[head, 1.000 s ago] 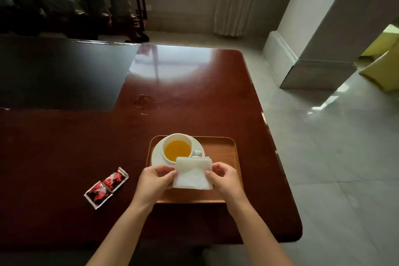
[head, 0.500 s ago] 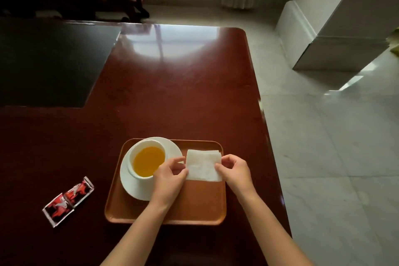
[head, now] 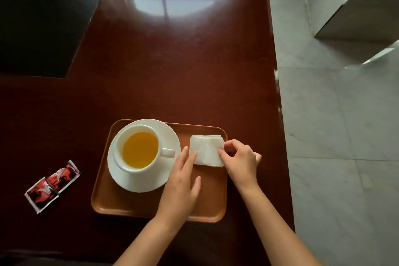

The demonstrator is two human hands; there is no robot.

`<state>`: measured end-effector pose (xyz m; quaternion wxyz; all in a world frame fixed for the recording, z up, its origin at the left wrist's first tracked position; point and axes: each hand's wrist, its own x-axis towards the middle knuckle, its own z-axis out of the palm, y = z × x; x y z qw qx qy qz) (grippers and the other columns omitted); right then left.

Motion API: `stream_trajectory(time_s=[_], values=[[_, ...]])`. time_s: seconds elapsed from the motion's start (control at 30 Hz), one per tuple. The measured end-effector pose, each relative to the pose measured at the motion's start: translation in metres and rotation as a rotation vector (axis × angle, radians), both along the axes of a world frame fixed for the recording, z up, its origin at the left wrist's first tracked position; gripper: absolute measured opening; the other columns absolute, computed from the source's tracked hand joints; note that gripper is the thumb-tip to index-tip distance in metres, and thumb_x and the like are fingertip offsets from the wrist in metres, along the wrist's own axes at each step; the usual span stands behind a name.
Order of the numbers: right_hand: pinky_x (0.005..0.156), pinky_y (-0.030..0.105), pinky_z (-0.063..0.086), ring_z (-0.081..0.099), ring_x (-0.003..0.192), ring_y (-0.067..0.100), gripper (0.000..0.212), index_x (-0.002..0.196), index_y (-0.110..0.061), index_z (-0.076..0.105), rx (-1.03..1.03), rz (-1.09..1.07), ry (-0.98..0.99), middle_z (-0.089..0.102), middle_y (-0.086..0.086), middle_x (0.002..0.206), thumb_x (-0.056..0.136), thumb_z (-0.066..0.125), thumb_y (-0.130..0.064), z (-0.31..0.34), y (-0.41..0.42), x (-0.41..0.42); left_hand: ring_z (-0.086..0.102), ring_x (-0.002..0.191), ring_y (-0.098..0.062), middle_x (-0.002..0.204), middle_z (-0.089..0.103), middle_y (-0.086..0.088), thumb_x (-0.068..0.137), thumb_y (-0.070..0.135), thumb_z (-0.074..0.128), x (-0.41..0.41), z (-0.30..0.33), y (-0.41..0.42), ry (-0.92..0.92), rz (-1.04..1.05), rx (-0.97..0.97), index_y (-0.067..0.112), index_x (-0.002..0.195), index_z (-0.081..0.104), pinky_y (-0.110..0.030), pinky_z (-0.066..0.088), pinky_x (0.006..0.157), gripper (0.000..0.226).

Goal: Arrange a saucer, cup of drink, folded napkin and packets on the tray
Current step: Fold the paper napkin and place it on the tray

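A brown tray (head: 129, 207) lies near the table's front edge. On its left half a white saucer (head: 170, 136) carries a white cup (head: 138, 149) of orange drink, handle pointing right. A folded white napkin (head: 206, 150) lies flat on the tray's far right part. My left hand (head: 181, 183) rests on the tray with flat fingertips touching the napkin's left edge. My right hand (head: 239, 161) pinches the napkin's right edge. Two red-and-black packets (head: 53, 185) lie joined on the table, left of the tray.
The dark red wooden table (head: 183, 67) has its right edge just past the tray, with pale tiled floor (head: 345, 157) beyond. A black panel (head: 43, 19) covers the table's far left. A white pillar base (head: 356, 2) stands at the top right.
The napkin went from held above the tray's near side to lying flat on the tray's right part. My left hand has flattened out beside it. The camera has tilted down and closer.
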<state>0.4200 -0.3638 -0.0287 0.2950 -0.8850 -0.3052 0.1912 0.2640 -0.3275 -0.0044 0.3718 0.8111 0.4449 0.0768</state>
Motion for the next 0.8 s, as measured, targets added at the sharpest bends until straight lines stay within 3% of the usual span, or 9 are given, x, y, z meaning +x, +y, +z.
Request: stream_trajectory(time_s=[0.13,0.3,0.4,0.47,0.6,0.8], values=[[0.069,0.029,0.014,0.054,0.076,0.015,0.01,0.08,-0.026,0.063,-0.016,0.046,-0.127,0.064,-0.009,0.073,0.079,0.067,-0.035,-0.002,0.001,-0.002,0.015,0.143,-0.017,0.156,0.015,-0.007,0.089,0.016,0.057,-0.001,-0.007,-0.009,0.107,-0.199,0.14,0.018,0.145,0.026,-0.028,0.023,0.114,0.064],[0.074,0.034,0.03,0.056,0.079,0.019,0.036,0.105,-0.022,0.062,-0.033,0.133,-0.316,0.064,-0.004,0.084,0.072,0.074,-0.03,-0.003,-0.002,-0.004,0.03,0.139,-0.027,0.15,0.033,-0.014,0.09,0.036,0.053,0.005,-0.016,-0.014,0.239,-0.305,0.251,0.019,0.142,0.036,-0.04,0.035,0.107,0.057],[0.081,0.042,0.039,0.056,0.102,0.023,0.049,0.118,-0.021,0.06,-0.034,0.295,-0.452,0.065,-0.001,0.11,0.072,0.075,-0.029,-0.004,-0.012,-0.003,0.017,0.143,-0.024,0.155,0.022,-0.011,0.094,0.046,0.038,0.004,-0.022,-0.015,0.315,-0.318,0.249,0.023,0.146,0.026,-0.041,0.026,0.112,0.058],[0.092,0.05,0.035,0.05,0.119,0.025,0.049,0.121,-0.021,0.058,-0.059,0.43,-0.478,0.061,-0.002,0.126,0.075,0.073,-0.028,-0.008,-0.019,-0.002,0.005,0.144,-0.022,0.158,0.009,-0.008,0.094,0.049,0.028,0.003,-0.026,-0.014,0.366,-0.348,0.262,0.025,0.148,0.015,-0.041,0.017,0.115,0.06],[0.104,0.063,0.017,0.041,0.131,0.027,0.043,0.121,-0.021,0.059,-0.118,0.504,-0.484,0.057,-0.003,0.132,0.08,0.069,-0.027,-0.013,-0.02,-0.003,-0.015,0.143,-0.018,0.158,-0.012,-0.003,0.094,0.054,0.016,0.004,-0.029,-0.013,0.415,-0.359,0.253,0.029,0.148,-0.005,-0.041,0.006,0.117,0.063],[0.104,0.065,0.009,0.036,0.135,0.03,0.04,0.122,-0.02,0.058,-0.13,0.51,-0.477,0.054,0.003,0.136,0.083,0.066,-0.023,-0.006,-0.015,-0.003,-0.021,0.141,-0.019,0.156,-0.019,-0.004,0.095,0.052,0.02,0.008,-0.023,-0.011,0.46,-0.376,0.237,0.029,0.146,-0.012,-0.042,0.005,0.118,0.065]])
